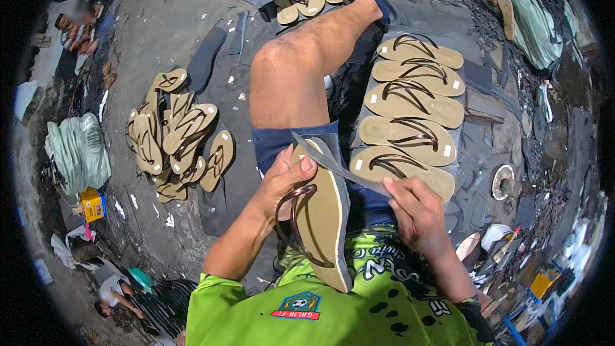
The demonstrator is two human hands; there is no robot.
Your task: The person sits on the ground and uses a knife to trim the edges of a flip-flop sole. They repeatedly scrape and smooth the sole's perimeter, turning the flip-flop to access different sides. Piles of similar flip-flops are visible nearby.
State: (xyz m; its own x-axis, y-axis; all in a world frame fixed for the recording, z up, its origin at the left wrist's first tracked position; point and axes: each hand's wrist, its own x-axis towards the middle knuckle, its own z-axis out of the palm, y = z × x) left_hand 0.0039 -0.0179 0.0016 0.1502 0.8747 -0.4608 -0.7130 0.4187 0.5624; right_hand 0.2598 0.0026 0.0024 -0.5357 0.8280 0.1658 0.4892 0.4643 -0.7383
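Note:
My left hand [277, 182] is closed around the left side of a tan flip-flop [323, 218] with brown straps. The flip-flop stands on end over my lap, and a layer of grey sole material shows along its right edge. Its thumb presses near the flip-flop's upper end. A thin grey strip [343, 170] with a pointed tip crosses that end, slanting down to the right. My right hand [416, 214] pinches the strip's lower end between thumb and fingers. Whether the strip is an offcut of sole sheet or a blade, I cannot tell.
A heap of tan flip-flops [186, 131] lies on the ground at left. More flip-flops [410, 129] line up on a grey sheet at right, with further rows [311, 0] beyond my bent leg [295, 70]. Sacks [80, 154], a yellow box [93, 205] and scraps lie around. Other people sit at left.

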